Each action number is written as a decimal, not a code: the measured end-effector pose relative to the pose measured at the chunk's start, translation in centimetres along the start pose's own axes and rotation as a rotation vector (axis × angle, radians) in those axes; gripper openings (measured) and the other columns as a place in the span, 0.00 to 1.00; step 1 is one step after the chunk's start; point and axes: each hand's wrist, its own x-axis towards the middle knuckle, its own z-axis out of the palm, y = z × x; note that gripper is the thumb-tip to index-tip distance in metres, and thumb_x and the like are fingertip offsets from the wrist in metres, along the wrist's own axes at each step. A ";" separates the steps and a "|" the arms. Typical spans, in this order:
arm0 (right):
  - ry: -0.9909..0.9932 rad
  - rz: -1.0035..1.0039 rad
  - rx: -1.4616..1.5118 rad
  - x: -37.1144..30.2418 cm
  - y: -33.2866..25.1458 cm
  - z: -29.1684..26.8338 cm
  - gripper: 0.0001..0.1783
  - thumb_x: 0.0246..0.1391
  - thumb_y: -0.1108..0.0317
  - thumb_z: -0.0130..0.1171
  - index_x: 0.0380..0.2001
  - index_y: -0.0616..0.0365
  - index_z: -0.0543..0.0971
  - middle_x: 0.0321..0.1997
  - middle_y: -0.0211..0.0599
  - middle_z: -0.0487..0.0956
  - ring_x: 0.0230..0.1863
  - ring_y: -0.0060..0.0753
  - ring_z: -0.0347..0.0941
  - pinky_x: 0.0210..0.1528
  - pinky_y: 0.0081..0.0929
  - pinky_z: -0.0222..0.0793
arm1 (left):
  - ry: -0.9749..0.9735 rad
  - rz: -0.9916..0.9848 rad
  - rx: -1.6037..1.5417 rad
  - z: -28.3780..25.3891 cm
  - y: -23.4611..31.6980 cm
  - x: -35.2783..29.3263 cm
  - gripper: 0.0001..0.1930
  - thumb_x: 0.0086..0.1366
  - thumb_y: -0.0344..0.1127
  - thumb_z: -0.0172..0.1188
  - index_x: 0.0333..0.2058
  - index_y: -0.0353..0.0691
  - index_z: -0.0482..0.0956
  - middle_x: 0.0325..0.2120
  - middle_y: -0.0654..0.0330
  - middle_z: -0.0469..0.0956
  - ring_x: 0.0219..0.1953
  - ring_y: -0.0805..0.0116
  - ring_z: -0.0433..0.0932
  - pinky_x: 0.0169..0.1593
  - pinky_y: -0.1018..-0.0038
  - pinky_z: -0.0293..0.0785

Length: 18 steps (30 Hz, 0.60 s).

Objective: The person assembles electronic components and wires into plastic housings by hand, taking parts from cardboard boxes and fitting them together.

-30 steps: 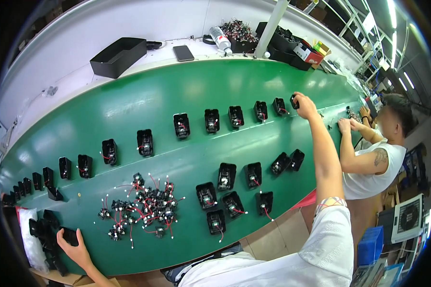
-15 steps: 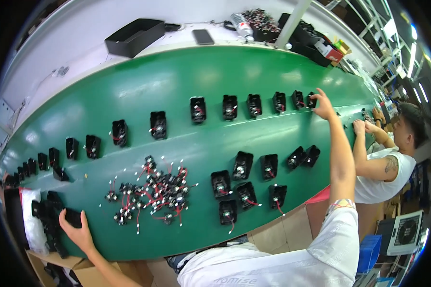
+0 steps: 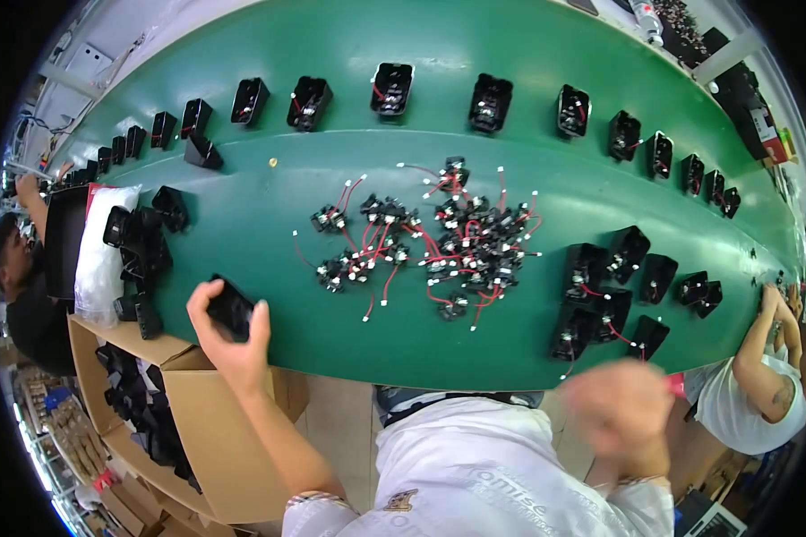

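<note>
My left hand [image 3: 235,347] grips a small black plastic housing [image 3: 230,307] between thumb and fingers, low over the left part of the green table. Motion smears my right hand [image 3: 620,407] in front of my body near the table's front edge, so its fingers cannot be made out. Just beyond it stand several black housings [image 3: 657,279] with red wires and small parts inside. Between the hands lies a loose heap of small black parts with red wires [image 3: 479,242] and white connectors.
A curved row of black housings [image 3: 392,89] crosses the green table [image 3: 349,349]. Black pieces [image 3: 143,251] and a clear plastic bag [image 3: 106,242] lie left. A cardboard box [image 3: 233,443] of black pieces stands below. One co-worker [image 3: 757,394] sits right, another [image 3: 31,295] far left.
My right hand has left the housing at the far right end of the row and come back toward my body. The view has swung left and down. My left hand still holds its housing.
</note>
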 end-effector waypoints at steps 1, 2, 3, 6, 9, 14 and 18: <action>0.045 0.035 0.158 0.1 -1.3 2.8 0.12 0.39 0.82 0.64 0.30 0.57 0.83 0.26 0.34 0.82 0.23 0.31 0.79 0.24 0.25 0.72 | 0.008 -0.012 -0.010 0.2 1.0 -1.0 0.30 0.48 0.33 0.71 0.51 0.37 0.69 0.49 0.56 0.68 0.53 0.61 0.69 0.61 0.66 0.62; 0.089 0.072 0.317 0.1 -2.2 5.6 0.14 0.42 0.82 0.66 0.36 0.58 0.83 0.27 0.33 0.83 0.22 0.28 0.78 0.22 0.22 0.71 | 0.014 -0.028 -0.018 0.1 2.4 -2.1 0.33 0.46 0.36 0.72 0.52 0.37 0.69 0.49 0.56 0.68 0.53 0.60 0.69 0.61 0.66 0.62; 0.134 0.200 0.349 1.0 -2.8 7.9 0.18 0.44 0.81 0.67 0.42 0.59 0.81 0.26 0.32 0.82 0.21 0.24 0.77 0.21 0.19 0.68 | -0.002 -0.051 -0.054 0.2 4.1 -3.1 0.36 0.45 0.40 0.74 0.53 0.37 0.68 0.49 0.55 0.69 0.53 0.59 0.69 0.60 0.65 0.63; 0.174 0.407 0.327 2.8 -1.6 12.4 0.28 0.50 0.79 0.66 0.55 0.61 0.73 0.22 0.28 0.79 0.18 0.17 0.72 0.18 0.16 0.64 | -0.111 0.011 -0.212 1.5 5.6 -6.3 0.44 0.41 0.47 0.79 0.56 0.36 0.67 0.49 0.51 0.71 0.51 0.57 0.71 0.58 0.62 0.66; 0.114 0.471 0.208 3.8 -0.8 14.0 0.26 0.50 0.77 0.68 0.54 0.61 0.75 0.18 0.29 0.74 0.14 0.18 0.67 0.18 0.19 0.61 | -0.322 0.168 -0.319 3.0 6.2 -7.9 0.45 0.37 0.46 0.82 0.53 0.35 0.70 0.48 0.47 0.72 0.48 0.55 0.74 0.52 0.62 0.72; 0.113 0.364 0.202 3.5 -0.3 14.2 0.21 0.48 0.76 0.69 0.48 0.58 0.80 0.20 0.29 0.73 0.15 0.20 0.66 0.18 0.20 0.62 | -0.484 0.186 -0.288 5.6 7.8 -8.8 0.41 0.38 0.41 0.82 0.52 0.38 0.72 0.48 0.49 0.73 0.47 0.52 0.75 0.49 0.61 0.74; 0.138 0.317 0.150 3.3 -0.5 13.2 0.17 0.48 0.77 0.69 0.43 0.57 0.81 0.21 0.28 0.73 0.16 0.19 0.65 0.19 0.19 0.61 | -0.482 0.207 -0.260 6.2 8.3 -8.7 0.40 0.38 0.39 0.81 0.52 0.38 0.72 0.49 0.49 0.74 0.47 0.51 0.75 0.49 0.60 0.73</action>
